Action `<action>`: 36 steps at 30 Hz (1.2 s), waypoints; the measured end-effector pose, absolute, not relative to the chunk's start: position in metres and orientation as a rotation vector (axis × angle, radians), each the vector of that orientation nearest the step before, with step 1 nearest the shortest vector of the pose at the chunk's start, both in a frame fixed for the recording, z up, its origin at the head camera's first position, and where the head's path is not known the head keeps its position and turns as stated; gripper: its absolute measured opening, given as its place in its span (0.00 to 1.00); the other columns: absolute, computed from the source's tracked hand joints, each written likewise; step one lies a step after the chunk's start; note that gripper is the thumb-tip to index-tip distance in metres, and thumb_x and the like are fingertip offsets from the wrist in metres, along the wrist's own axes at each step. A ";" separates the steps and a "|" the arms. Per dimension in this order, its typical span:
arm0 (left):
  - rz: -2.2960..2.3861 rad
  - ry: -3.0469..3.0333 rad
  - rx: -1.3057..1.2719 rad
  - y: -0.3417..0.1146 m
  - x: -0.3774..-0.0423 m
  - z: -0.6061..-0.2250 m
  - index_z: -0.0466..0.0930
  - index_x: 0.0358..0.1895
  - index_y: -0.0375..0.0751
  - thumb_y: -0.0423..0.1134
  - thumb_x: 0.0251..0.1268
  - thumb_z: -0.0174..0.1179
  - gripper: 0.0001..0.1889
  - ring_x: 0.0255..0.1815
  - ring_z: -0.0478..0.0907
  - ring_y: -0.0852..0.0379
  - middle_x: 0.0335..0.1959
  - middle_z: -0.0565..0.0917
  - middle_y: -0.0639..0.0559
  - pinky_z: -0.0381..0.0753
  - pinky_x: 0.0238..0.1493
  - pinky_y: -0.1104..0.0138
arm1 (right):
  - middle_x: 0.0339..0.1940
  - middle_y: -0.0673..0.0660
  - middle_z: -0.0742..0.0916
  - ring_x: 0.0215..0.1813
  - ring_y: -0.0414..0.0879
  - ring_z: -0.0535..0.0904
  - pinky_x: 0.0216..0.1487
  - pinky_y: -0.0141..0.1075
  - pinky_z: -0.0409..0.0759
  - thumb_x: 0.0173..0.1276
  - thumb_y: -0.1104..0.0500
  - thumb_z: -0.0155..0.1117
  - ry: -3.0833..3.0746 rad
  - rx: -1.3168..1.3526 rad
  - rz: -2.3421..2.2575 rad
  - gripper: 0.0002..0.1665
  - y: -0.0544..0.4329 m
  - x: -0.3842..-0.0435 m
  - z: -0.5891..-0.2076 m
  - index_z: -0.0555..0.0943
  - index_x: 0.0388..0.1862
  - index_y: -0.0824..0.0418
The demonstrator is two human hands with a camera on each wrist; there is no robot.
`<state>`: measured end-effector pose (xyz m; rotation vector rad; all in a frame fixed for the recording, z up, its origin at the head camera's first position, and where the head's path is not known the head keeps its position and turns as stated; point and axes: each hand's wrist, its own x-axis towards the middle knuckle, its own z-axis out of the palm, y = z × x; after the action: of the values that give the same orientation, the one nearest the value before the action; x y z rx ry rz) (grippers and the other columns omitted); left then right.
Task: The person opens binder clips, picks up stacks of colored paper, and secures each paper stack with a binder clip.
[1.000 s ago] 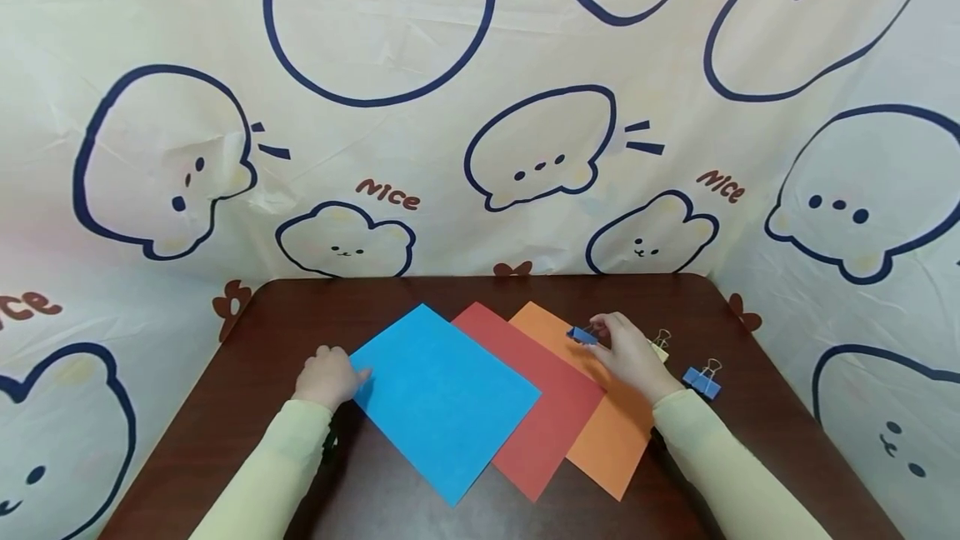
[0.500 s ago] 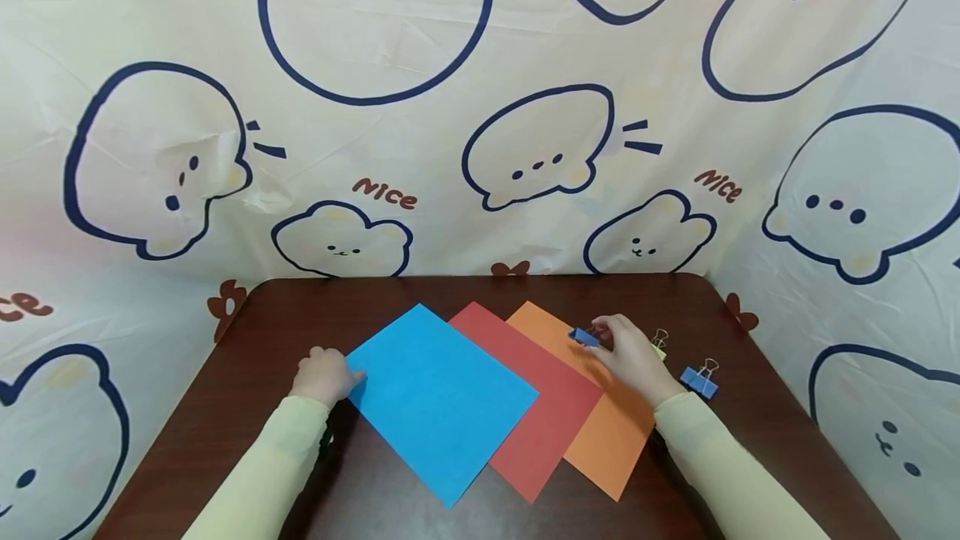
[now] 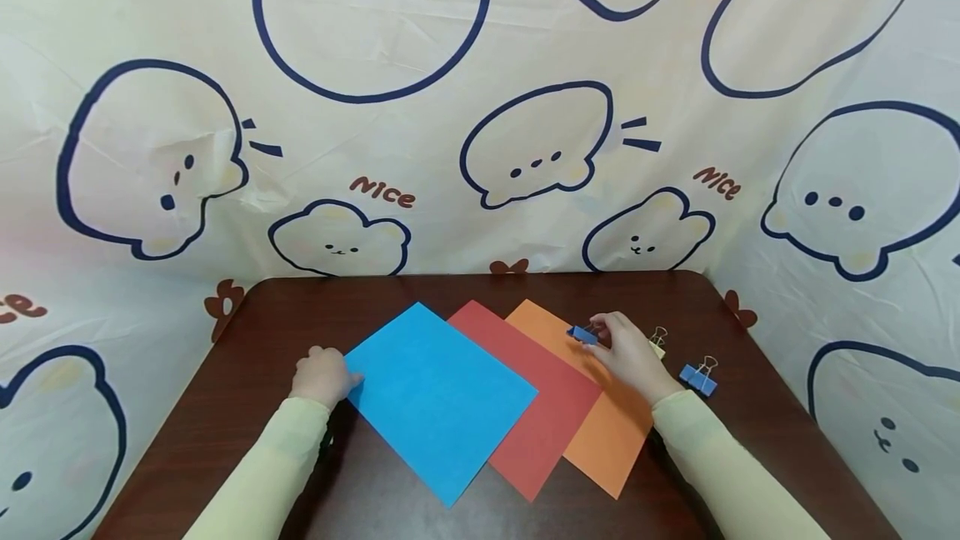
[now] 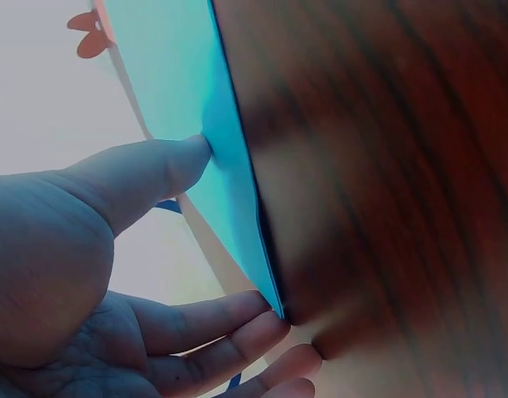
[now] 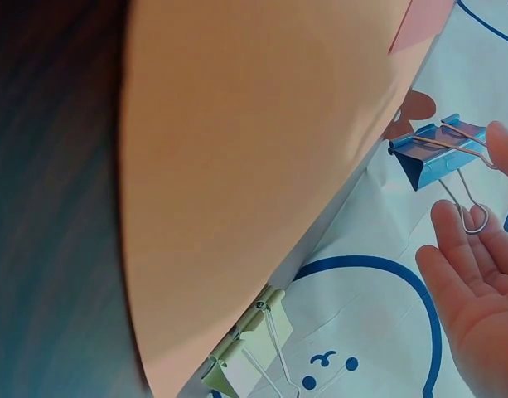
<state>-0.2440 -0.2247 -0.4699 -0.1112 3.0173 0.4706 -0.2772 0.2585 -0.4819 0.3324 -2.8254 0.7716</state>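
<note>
My left hand [image 3: 324, 377] is at the left corner of a blue paper sheet [image 3: 442, 402]. In the left wrist view the thumb [image 4: 187, 157] presses on the sheet, while the fairly straight fingers [image 4: 212, 352] rest by its corner, their tips at the table. My right hand [image 3: 630, 355] pinches a blue binder clip [image 5: 432, 153] by its wire handles, above the far right edge of an orange sheet [image 3: 615, 448]. A red sheet [image 3: 551, 432] lies between the blue and orange ones, overlapped by the blue.
Right of the orange sheet, a yellow-green binder clip [image 3: 657, 347] stands partly behind my right hand. A second blue binder clip [image 3: 699, 379] sits farther right on the dark wooden table [image 3: 247, 357]. A cartoon-printed cloth [image 3: 427, 140] hangs behind the table and along its sides.
The head view has shifted slightly. Both hands, the papers and the held binder clip keep nearly the same places.
</note>
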 end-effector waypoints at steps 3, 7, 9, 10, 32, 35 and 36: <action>0.462 3.029 -0.111 -0.225 -0.244 -0.471 0.78 0.39 0.15 0.45 0.66 0.70 0.27 0.34 0.75 0.36 0.37 0.74 0.26 0.83 0.34 0.47 | 0.52 0.61 0.83 0.52 0.55 0.82 0.56 0.51 0.84 0.66 0.58 0.76 -2.829 0.330 0.772 0.28 0.259 -0.277 -0.481 0.78 0.61 0.66; 0.470 3.034 -0.115 -0.225 -0.244 -0.471 0.78 0.38 0.16 0.45 0.65 0.71 0.26 0.34 0.75 0.36 0.36 0.74 0.27 0.84 0.33 0.48 | 0.52 0.62 0.82 0.52 0.56 0.83 0.56 0.51 0.84 0.67 0.58 0.76 -2.826 0.341 0.768 0.27 0.259 -0.278 -0.481 0.78 0.61 0.66; 0.467 3.036 -0.114 -0.225 -0.244 -0.471 0.78 0.38 0.16 0.45 0.65 0.71 0.27 0.34 0.75 0.36 0.36 0.74 0.27 0.84 0.33 0.47 | 0.52 0.61 0.82 0.52 0.56 0.83 0.56 0.51 0.84 0.67 0.58 0.76 -2.826 0.341 0.774 0.27 0.259 -0.277 -0.480 0.78 0.61 0.66; 0.466 3.037 -0.112 -0.225 -0.244 -0.471 0.77 0.38 0.15 0.45 0.65 0.71 0.27 0.34 0.75 0.37 0.36 0.74 0.27 0.84 0.33 0.47 | 0.52 0.61 0.82 0.52 0.56 0.83 0.56 0.51 0.84 0.67 0.57 0.76 -2.826 0.341 0.777 0.28 0.259 -0.277 -0.480 0.78 0.61 0.66; 0.392 3.054 -0.105 -0.228 -0.246 -0.475 0.75 0.35 0.17 0.49 0.65 0.71 0.29 0.29 0.76 0.39 0.30 0.73 0.31 0.82 0.28 0.48 | 0.56 0.62 0.82 0.51 0.53 0.83 0.56 0.50 0.85 0.66 0.58 0.76 -2.828 0.335 0.752 0.28 0.260 -0.275 -0.478 0.77 0.61 0.66; 0.416 3.048 -0.107 -0.229 -0.246 -0.475 0.73 0.35 0.19 0.50 0.65 0.71 0.30 0.29 0.75 0.40 0.30 0.72 0.32 0.81 0.26 0.50 | 0.56 0.62 0.82 0.52 0.53 0.83 0.56 0.49 0.85 0.67 0.58 0.75 -2.834 0.323 0.746 0.28 0.260 -0.275 -0.479 0.77 0.62 0.65; 0.424 3.043 -0.107 -0.230 -0.246 -0.476 0.72 0.36 0.19 0.50 0.65 0.71 0.30 0.29 0.75 0.40 0.30 0.72 0.32 0.80 0.26 0.51 | 0.56 0.62 0.82 0.52 0.53 0.83 0.56 0.49 0.85 0.67 0.58 0.75 -2.835 0.321 0.742 0.28 0.259 -0.275 -0.480 0.77 0.62 0.65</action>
<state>-0.2464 -0.2301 -0.4757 -0.1071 3.0427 0.4236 -0.2750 0.2595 -0.4796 0.3211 -2.8354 0.7416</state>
